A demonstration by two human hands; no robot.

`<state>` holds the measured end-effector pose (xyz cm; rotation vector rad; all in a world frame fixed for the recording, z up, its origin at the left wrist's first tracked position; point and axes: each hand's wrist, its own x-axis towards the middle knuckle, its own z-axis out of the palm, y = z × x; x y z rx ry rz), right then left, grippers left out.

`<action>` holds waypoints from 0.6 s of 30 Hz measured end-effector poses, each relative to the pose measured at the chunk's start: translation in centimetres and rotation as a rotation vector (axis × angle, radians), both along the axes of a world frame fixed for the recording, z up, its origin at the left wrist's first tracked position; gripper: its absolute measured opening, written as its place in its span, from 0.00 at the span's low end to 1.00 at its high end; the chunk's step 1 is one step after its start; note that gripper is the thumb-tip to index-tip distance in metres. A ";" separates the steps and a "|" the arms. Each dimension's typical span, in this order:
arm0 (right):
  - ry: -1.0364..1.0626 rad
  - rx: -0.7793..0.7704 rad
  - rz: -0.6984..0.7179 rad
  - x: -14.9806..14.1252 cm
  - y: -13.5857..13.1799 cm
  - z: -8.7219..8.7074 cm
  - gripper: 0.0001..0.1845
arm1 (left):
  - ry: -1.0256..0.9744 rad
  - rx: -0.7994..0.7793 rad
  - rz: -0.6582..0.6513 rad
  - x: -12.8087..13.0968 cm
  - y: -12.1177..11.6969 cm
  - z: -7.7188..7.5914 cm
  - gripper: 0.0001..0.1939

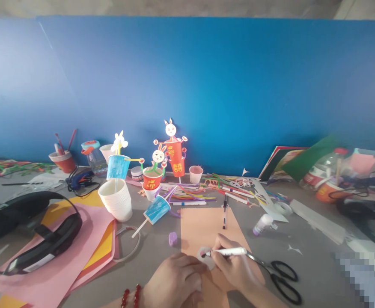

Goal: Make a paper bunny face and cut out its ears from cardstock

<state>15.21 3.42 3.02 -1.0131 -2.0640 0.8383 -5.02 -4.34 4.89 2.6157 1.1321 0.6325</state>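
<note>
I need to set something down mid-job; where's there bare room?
Right of the scissors, below the small white scrap; also between the left hand and the pink sheet. It's crowded behind the peach paper, with markers and rabbit-headed cup figures.

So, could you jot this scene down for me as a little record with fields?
Right hand grip: white marker, tip at a small pale paper piece
Left hand grip: resting beside that piece, partly over the peach sheet
Right of the sheet: black-handled scissors, glue stick
Beyond the sheet: loose markers, rabbit-faced cup figures
</note>
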 end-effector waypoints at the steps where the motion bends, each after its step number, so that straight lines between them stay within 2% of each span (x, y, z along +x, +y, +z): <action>1: 0.004 -0.008 0.005 0.0 0.0 0.0 0.12 | 0.000 -0.004 0.001 0.0 0.0 0.0 0.04; 4: -0.001 -0.035 0.039 0.0 0.1 -0.1 0.12 | 0.002 -0.020 -0.018 -0.1 0.0 0.1 0.04; 9: 0.044 -0.045 0.011 0.0 0.2 -0.5 0.12 | 0.018 -0.017 0.003 -0.1 0.0 0.0 0.04; 13: 0.022 -0.044 0.036 0.0 0.1 -0.1 0.12 | 0.028 -0.016 -0.011 -0.1 0.0 -0.2 0.04; 18: 0.049 -0.030 -0.001 -0.1 0.0 0.4 0.13 | 0.061 -0.016 0.001 -0.1 0.0 -0.2 0.03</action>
